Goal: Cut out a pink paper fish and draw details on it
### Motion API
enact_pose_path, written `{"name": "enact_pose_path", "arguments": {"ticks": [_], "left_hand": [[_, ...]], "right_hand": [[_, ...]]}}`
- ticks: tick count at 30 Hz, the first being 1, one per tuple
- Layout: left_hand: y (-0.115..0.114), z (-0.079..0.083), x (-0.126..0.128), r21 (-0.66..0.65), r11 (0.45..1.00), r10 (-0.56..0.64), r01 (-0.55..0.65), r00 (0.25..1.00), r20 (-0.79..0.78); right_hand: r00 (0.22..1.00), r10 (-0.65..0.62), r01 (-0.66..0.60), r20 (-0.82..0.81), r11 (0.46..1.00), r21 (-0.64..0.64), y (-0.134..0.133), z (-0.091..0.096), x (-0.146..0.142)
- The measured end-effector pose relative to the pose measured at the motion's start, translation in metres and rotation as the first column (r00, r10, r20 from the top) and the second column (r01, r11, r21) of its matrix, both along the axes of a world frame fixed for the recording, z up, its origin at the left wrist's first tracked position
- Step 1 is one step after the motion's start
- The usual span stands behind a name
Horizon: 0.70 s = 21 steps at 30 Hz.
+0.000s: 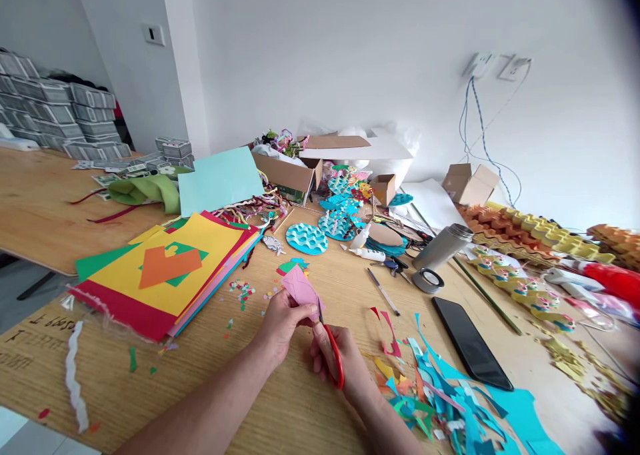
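Observation:
Between the fingers of my left hand is a piece of pink paper, with faint lines drawn on it. My right hand is closed around the red handles of a pair of scissors. The blades meet the right edge of the pink paper, close to my left thumb. Just beyond the paper lie small green, red and blue cut shapes. A blue round piece with wavy relief rests farther back on the table.
Stacked coloured sheets lie to the left. Paper scraps are heaped at the front right, near a black phone. A metal flask, a pen and egg-carton strips are on the right. Cardboard boxes stand against the wall.

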<state>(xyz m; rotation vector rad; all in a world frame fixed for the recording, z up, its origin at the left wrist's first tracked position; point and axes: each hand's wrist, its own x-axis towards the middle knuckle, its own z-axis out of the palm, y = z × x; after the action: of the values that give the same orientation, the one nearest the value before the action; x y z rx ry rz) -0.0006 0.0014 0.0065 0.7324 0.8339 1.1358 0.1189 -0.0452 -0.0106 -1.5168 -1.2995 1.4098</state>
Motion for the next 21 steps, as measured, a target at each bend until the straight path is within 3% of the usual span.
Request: {"name": "enact_pose_path", "arguments": {"ticks": [21], "left_hand": [[0.0002, -0.0013, -0.0007, 0.037, 0.999, 0.01, -0.009, 0.999, -0.034]], "right_hand": [[1.0, -0.012, 0.012, -0.01, 1.0, -0.01, -0.0019, 0.0048, -0.0003]]}}
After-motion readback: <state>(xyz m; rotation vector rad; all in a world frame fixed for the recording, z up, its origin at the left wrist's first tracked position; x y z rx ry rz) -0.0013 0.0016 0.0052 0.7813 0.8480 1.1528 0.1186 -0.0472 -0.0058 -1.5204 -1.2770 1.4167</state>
